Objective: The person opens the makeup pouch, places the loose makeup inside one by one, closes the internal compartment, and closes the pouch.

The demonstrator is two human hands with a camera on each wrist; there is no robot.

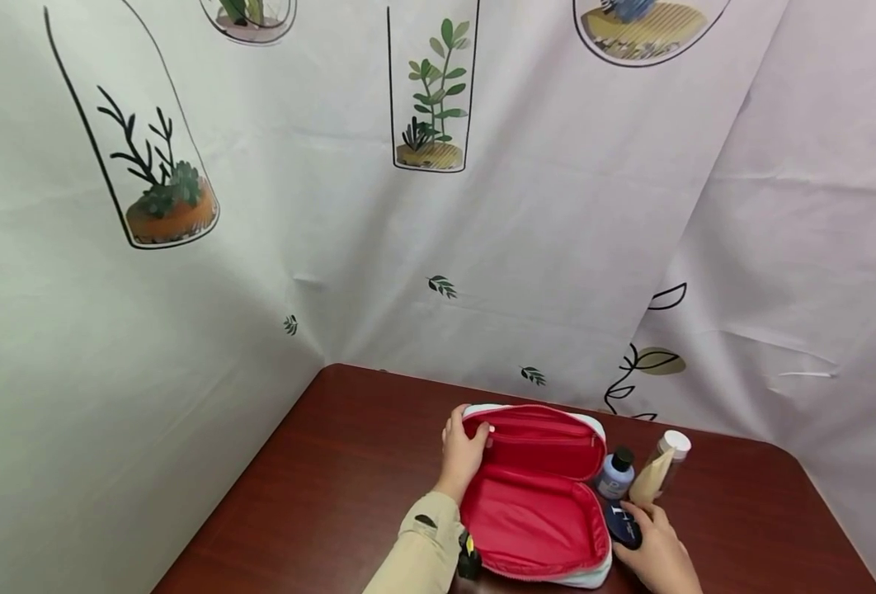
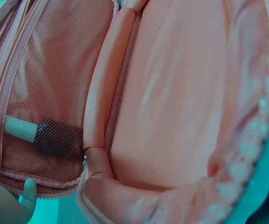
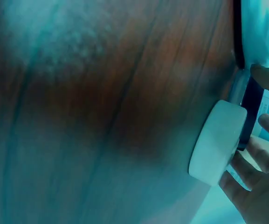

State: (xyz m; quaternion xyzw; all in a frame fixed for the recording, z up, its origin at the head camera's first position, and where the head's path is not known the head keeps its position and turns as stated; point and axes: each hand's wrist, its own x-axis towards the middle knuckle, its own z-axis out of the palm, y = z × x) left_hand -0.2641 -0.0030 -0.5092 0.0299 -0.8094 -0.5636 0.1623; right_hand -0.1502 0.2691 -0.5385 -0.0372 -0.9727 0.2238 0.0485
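A toiletry bag (image 1: 534, 528) with a red lining lies unzipped, its lid standing up at the back. My left hand (image 1: 463, 454) pinches the lid's left edge, thumb inside; in the left wrist view the hand (image 2: 8, 200) is at the lower left corner. Behind the lid's mesh pocket (image 2: 55, 84) shows a small white and dark item (image 2: 55, 137). Beside the bag's right edge, my right hand (image 1: 657, 549) holds a dark blue round container (image 1: 624, 525) with white lettering, thumb and fingers at its rim. In the right wrist view the right hand (image 3: 260, 186) is partly cut off.
Right of the bag stand a light blue bottle (image 1: 616, 474) with a black cap, a cream tube (image 1: 651, 478) and a bottle with a white cap (image 1: 675, 444). The brown table (image 1: 334, 478) meets patterned cloth walls (image 1: 542, 247). A small black object (image 1: 469, 557) is near the left sleeve.
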